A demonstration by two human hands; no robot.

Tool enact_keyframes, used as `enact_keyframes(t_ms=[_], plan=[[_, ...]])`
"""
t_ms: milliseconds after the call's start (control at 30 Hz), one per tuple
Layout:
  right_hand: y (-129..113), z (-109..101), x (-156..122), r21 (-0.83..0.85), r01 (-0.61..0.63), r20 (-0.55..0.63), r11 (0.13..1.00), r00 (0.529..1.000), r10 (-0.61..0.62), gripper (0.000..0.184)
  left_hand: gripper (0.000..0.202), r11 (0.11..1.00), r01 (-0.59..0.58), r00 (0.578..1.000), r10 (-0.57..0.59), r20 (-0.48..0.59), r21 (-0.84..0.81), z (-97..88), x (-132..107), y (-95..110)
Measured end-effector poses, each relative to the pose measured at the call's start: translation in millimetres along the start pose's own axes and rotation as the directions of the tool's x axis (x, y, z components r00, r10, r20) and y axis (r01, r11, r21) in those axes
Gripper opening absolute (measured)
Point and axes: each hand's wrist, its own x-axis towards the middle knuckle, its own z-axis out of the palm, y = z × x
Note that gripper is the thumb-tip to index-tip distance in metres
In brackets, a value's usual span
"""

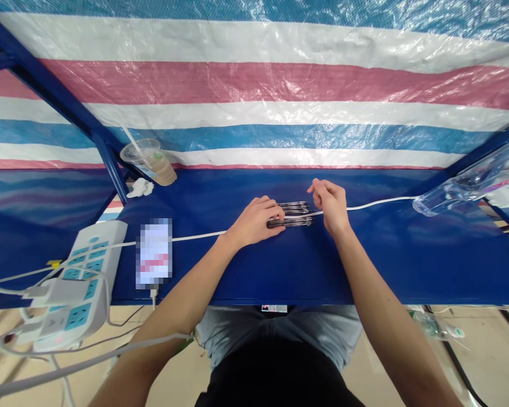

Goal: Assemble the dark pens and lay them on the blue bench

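Note:
Several black and clear pens [296,221] lie side by side on the blue tabletop, their clear ends pointing right. My left hand [258,219] is closed over their left part, hiding it, with the thumb along the near pens. A white cable [379,203] runs across the tabletop, over the pens and beneath my left hand. To the right of the pens, my right hand [331,203] has its fingers curled in, closed on this cable. The stretch of cable inside the hand is hidden.
On the left are a white power strip [99,243] with several plugs and cords and a charging phone [154,254]. A plastic drink cup [152,163] with a straw and crumpled tissue [140,187] sit at the back left. A clear plastic bottle [453,186] lies at the right.

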Motion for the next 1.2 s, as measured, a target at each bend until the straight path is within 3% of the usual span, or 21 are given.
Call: enact_keyframes(t_ms=[67,133,233,300,433,500,900,1033,1200], plan=[[3,0,-2,-0.199,0.113,0.048,0.973,0.993,-0.106,0.038,0.017,1.0,0.017,1.0,-0.017,-0.003,0.012,1.1,0,-2],[6,0,-3,-0.399,0.277,0.16,0.874,0.96,-0.231,0.027,0.022,1.0,0.025,1.0,-0.025,-0.008,0.011,1.3,0,-3],[11,-1,-3,-0.537,0.518,0.406,0.666,0.85,-0.335,0.014,0.03,0.999,0.043,0.998,-0.044,-0.041,-0.023,0.1,0,-3],[14,-2,-3,-0.544,0.6,0.514,0.586,0.791,-0.333,0.011,0.027,0.996,0.082,0.994,-0.084,-0.076,-0.038,-1.0,0,-4],[17,-4,-2,-0.549,0.625,0.556,0.555,0.769,-0.316,0.008,0.006,0.976,0.216,0.966,-0.215,-0.146,-0.011,-3.1,0,-8],[18,-4,-1,-0.552,0.625,0.571,0.552,0.766,-0.297,0.01,0.005,0.969,0.246,0.959,-0.243,-0.148,-0.001,-3.7,0,-11],[20,-1,-5,-0.571,0.68,0.649,0.46,0.717,-0.255,0.008,0.008,0.972,0.231,0.972,-0.229,-0.056,0.031,1.0,2,-16],[18,1,-7,-0.58,0.703,0.641,0.412,0.706,-0.301,0.017,0.009,0.98,0.193,0.976,-0.187,-0.112,0.041,-0.8,1,-15],[14,3,-8,-0.6,0.679,0.567,0.423,0.734,-0.373,0.016,0.014,0.992,0.129,0.966,-0.126,-0.226,-0.002,-5.2,0,-12]])
